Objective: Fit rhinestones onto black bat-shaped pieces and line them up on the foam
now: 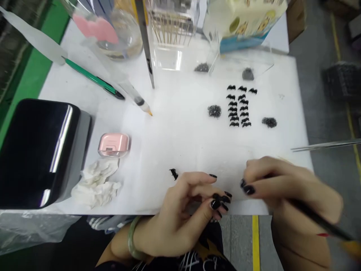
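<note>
Right hand [282, 188] is motion-blurred; fingers curl around a thin dark stick-like tool [318, 220] whose far end runs off the lower right corner. The tool's working tip is hidden under the fingers, so what it touches cannot be told. Left hand [191, 210] sits at the near table edge, fingers bent inward, thumb and fingertips close together; whether anything small is pinched between them cannot be made out. A green bangle [132, 239] sits on that wrist.

One small black bat-shaped piece [173, 174] lies alone on the white table [175, 131], just beside the left index finger, not touching it.

Farther back, two columns of like black pieces [239, 107] are laid out, with three dark glittery clumps [214, 111] around them; two more clumps sit at the edge of a clear box [169, 41], its contents blurred and cut by the top edge. A printed carton [245, 22] is also cut off at the top.

On the left side: black glossy device [39, 150], crumpled white tissue [96, 184], pink case [114, 144], green pen [93, 78], clear syringe-like applicator [132, 96]. Metal tweezers [324, 145] jut in from the right edge, with the holder out of view.
</note>
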The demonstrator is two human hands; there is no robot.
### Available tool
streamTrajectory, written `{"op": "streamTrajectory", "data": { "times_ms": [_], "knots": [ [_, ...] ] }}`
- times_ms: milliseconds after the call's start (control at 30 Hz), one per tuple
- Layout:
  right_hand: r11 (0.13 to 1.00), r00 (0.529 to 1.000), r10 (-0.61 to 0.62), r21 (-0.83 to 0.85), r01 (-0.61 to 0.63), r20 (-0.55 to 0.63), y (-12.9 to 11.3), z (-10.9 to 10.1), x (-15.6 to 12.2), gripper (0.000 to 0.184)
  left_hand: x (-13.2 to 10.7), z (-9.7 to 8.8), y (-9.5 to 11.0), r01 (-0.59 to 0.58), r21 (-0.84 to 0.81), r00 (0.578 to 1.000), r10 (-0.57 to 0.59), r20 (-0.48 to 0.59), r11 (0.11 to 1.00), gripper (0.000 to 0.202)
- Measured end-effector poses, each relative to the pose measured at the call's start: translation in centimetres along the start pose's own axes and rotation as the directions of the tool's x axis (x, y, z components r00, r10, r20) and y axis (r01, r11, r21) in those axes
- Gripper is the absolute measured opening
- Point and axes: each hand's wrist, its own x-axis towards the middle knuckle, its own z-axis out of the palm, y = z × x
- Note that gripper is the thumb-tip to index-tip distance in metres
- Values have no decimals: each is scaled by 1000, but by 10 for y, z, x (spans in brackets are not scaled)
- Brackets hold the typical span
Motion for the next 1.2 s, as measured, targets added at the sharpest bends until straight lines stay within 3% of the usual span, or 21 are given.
{"op": "streamTrajectory", "data": {
  "times_ms": [100, 233, 367, 500, 600, 667, 767, 867, 1033, 1200],
  "knots": [
    [992, 974, -126, 52, 118, 188, 9, 2, 9, 29, 1, -3, 0, 26, -11, 996, -25, 80, 1000, 47],
    [979, 965, -174, -71, 190, 194, 12, 7, 16, 21, 4, -5, 1, 36, 63, 988, -45, 147, 997, 43],
    [955, 976, -196, -207, 212, 97, 2, 1, 13, 17, 6, -2, -4, -79, 297, 993, 49, 106, 952, 52],
    [876, 973, -181, -473, 93, -143, 5, -32, 20, 23, 0, 1, -6, -198, 471, 977, 211, 26, 860, 56],
    [753, 973, -64, -650, -98, -222, 30, -70, 42, 12, -9, -4, 6, -334, 665, 925, 366, 97, 668, 51],
    [638, 958, 57, -728, -251, -280, 52, -93, 60, 21, -14, -12, 14, -353, 810, 897, 417, 149, 468, 47],
    [475, 901, 211, -766, -433, -379, 83, -115, 83, 26, -16, -29, 15, -147, 977, 903, 425, 67, 157, 38],
    [392, 855, 307, -763, -515, -419, 102, -121, 95, 28, -14, -42, 5, -24, 1000, 893, 449, 23, -5, 33],
    [435, 837, 312, -715, -547, -451, 104, -120, 93, 30, -9, -47, -8, -47, 993, 863, 497, 97, -112, 27],
    [676, 865, 177, -581, -454, -470, 74, -116, 70, 30, -8, -49, -7, -58, 990, 845, 521, 117, -128, 20]
  ]
}}
